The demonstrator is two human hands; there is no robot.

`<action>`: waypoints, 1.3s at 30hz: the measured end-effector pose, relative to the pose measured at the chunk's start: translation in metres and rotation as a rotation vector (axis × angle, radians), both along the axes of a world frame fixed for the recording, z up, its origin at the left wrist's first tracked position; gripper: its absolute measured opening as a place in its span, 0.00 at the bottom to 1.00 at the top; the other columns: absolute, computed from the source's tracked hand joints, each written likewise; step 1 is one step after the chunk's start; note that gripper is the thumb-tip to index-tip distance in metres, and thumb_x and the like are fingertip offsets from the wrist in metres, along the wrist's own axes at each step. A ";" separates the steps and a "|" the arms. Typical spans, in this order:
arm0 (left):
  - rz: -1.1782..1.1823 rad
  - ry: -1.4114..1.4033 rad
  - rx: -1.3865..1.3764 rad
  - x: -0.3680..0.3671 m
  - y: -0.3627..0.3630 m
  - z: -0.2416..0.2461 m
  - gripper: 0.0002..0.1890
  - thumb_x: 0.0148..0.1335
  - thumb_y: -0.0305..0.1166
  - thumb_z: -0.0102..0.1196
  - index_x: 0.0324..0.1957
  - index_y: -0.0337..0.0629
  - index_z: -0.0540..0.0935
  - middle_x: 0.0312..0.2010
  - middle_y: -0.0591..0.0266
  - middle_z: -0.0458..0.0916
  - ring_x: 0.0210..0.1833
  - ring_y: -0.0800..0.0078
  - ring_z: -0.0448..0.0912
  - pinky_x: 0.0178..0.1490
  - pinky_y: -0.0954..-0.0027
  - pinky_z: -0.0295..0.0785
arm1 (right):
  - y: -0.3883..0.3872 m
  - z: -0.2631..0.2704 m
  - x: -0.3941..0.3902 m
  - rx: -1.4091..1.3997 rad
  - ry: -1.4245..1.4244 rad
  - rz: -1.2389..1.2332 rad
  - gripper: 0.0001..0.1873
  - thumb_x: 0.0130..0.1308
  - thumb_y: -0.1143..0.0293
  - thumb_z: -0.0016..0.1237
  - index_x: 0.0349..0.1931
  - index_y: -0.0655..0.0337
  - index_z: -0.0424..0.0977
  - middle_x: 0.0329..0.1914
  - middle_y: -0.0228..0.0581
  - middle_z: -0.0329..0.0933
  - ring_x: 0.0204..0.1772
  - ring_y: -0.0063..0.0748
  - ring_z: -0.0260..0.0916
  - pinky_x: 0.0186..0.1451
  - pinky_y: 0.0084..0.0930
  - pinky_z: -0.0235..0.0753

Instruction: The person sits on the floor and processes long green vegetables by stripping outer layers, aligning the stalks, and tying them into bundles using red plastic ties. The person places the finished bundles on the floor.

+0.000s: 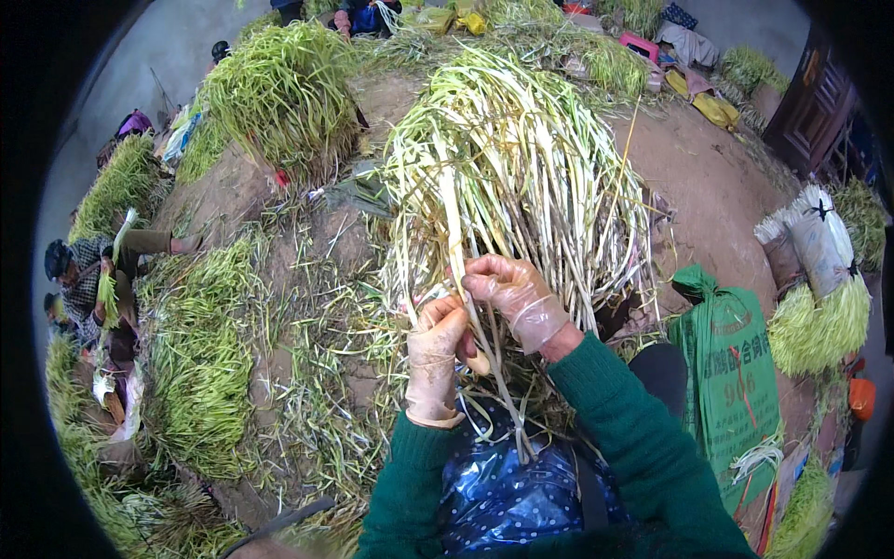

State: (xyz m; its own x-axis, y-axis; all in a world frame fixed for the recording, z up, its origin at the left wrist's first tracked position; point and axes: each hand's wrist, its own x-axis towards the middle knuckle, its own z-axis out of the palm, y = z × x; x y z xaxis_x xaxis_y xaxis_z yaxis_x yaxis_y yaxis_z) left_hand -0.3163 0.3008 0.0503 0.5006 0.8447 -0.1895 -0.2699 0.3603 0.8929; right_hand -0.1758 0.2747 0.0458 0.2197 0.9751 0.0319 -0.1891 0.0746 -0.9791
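A long leafy stalk (pixel 452 209), like a blanched garlic shoot, runs through both hands, its leaf end pointing away and its pale brown root end hanging over my lap. My left hand (pixel 436 349) wears a dirty, pale glove with the fingers sticking out bare, and pinches the stalk. Just above it and to the right, my right hand (pixel 518 302), in a thin clear glove, grips the same stalk between thumb and fingers. Directly beyond them stands a big heap of similar pale stalks (pixel 531 175). A blue dotted plastic apron (pixel 510 489) covers my lap.
Trimmed leaves (pixel 328 391) litter the earth floor at left, beside a row of green shoots (pixel 202 363). A tall bundle (pixel 279 105) stands ahead. A person (pixel 87 279) holds shoots at far left. Rightward are a green woven sack (pixel 730 377) and tied bundles (pixel 821 300).
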 end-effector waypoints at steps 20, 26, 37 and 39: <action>0.322 0.024 0.113 -0.106 0.013 -0.026 0.17 0.62 0.37 0.50 0.46 0.32 0.75 0.24 0.61 0.76 0.14 0.78 0.69 0.16 0.77 0.66 | -0.103 0.085 0.078 0.428 0.093 -0.541 0.08 0.62 0.66 0.48 0.35 0.60 0.72 0.45 0.47 0.77 0.31 0.29 0.80 0.23 0.16 0.78; -0.127 0.091 0.361 -0.014 -0.032 0.044 0.21 0.55 0.27 0.52 0.53 0.32 0.73 0.38 0.54 0.81 0.42 0.68 0.79 0.51 0.68 0.73 | -0.029 0.100 -0.014 0.281 -0.011 -0.192 0.10 0.63 0.68 0.49 0.40 0.64 0.72 0.44 0.45 0.77 0.35 0.24 0.76 0.32 0.19 0.81; -0.025 -0.773 -0.184 -0.087 0.037 -0.007 0.16 0.70 0.36 0.41 0.47 0.31 0.73 0.14 0.73 0.65 0.12 0.87 0.59 0.18 0.82 0.63 | -0.099 -0.007 -0.053 -0.315 -0.093 0.600 0.17 0.68 0.58 0.42 0.46 0.62 0.72 0.31 0.35 0.76 0.33 0.22 0.74 0.38 0.21 0.74; 0.087 -0.832 -0.187 -0.101 0.059 -0.005 0.18 0.69 0.37 0.43 0.50 0.30 0.73 0.10 0.75 0.62 0.07 0.88 0.55 0.10 0.83 0.58 | -0.129 -0.003 -0.043 -0.310 -0.273 0.435 0.13 0.67 0.60 0.43 0.39 0.59 0.75 0.20 0.30 0.73 0.23 0.19 0.70 0.28 0.20 0.70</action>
State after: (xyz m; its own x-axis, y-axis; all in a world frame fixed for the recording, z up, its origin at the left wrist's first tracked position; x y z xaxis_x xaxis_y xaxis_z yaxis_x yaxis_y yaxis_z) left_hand -0.4176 0.3599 0.0453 0.4734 0.8780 0.0703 -0.8444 0.4297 0.3198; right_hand -0.2187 0.1454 0.0424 -0.1779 0.9464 -0.2698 0.1236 -0.2505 -0.9602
